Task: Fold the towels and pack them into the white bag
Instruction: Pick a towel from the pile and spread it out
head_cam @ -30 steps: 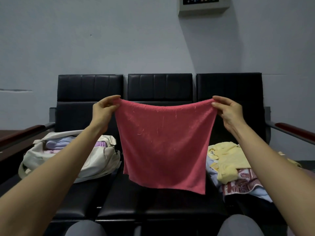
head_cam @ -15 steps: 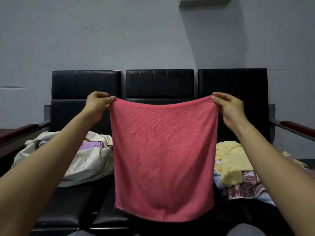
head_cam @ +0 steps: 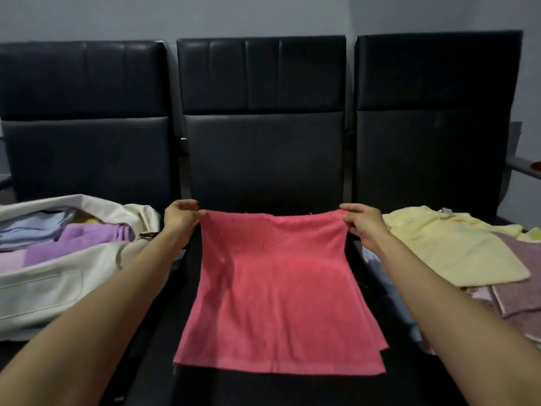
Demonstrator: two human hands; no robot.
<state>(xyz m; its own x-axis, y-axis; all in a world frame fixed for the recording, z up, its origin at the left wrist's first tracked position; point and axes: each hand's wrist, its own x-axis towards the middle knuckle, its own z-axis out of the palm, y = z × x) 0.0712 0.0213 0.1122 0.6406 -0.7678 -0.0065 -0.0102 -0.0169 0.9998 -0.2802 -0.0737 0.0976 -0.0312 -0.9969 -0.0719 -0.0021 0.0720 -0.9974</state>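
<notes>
Waiting-room type setting. Row of three linked black padded seats (head_cam: pixel 263 159) with end armrest (head_cam: pixel 524 167). Plain grey wall (head_cam: pixel 175 16) behind.

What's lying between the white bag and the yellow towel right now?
Head view: the pink towel, spread over the middle seat, with the left hand and right hand pinching its far corners.

A pale grey-blue wall (head_cam: pixel 263 13) runs along 12 o'clock and shows again at 3 o'clock. Against it stands a row of three joined black seats with padded, leather-like backs: the left backrest (head_cam: pixel 85 112) at 10 o'clock, the middle backrest (head_cam: pixel 263 112) at 12 o'clock and the right backrest (head_cam: pixel 433 112) at 2 o'clock. The left and middle backs have vertical panels above a plain lower panel. A grey metal upright (head_cam: pixel 183 148) separates them. A grey armrest (head_cam: pixel 524 168) juts out at 3 o'clock. The light is dim and soft, leaving a faint sheen on the upholstery.
</notes>
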